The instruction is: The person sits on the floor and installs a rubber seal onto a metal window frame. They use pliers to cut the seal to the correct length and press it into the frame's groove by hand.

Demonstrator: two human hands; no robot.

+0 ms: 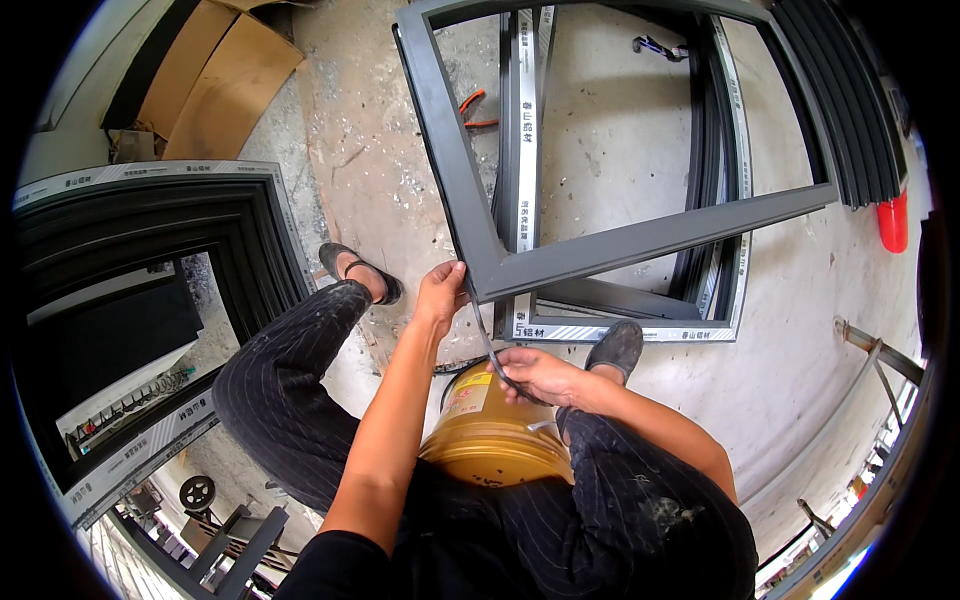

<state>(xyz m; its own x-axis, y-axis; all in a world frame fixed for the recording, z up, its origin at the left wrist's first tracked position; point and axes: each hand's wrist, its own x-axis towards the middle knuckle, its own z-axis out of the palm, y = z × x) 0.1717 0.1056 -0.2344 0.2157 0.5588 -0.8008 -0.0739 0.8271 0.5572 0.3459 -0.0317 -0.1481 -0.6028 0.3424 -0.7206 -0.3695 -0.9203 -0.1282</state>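
Observation:
A dark grey window frame (640, 234) lies tilted across a stack of other frames, its near corner pointing toward me. At that corner my left hand (440, 297) is closed, fingertips pinching a thin black rubber sealing strip (483, 328) against the frame's outer edge. The strip runs down from there to my right hand (540, 374), whose fingers are closed round its lower part. Where the strip ends is hidden by the right hand. Below both hands, between my legs, is a yellow plastic bucket (490, 445).
Under the grey frame lie stacked frames with white printed tape (527, 130). More taped frames (165, 420) stand at my left. Orange-handled pliers (476, 110) lie on the floor inside the grey frame. Flattened cardboard (225, 95) leans at far left; dark profiles (850, 100) lie at far right.

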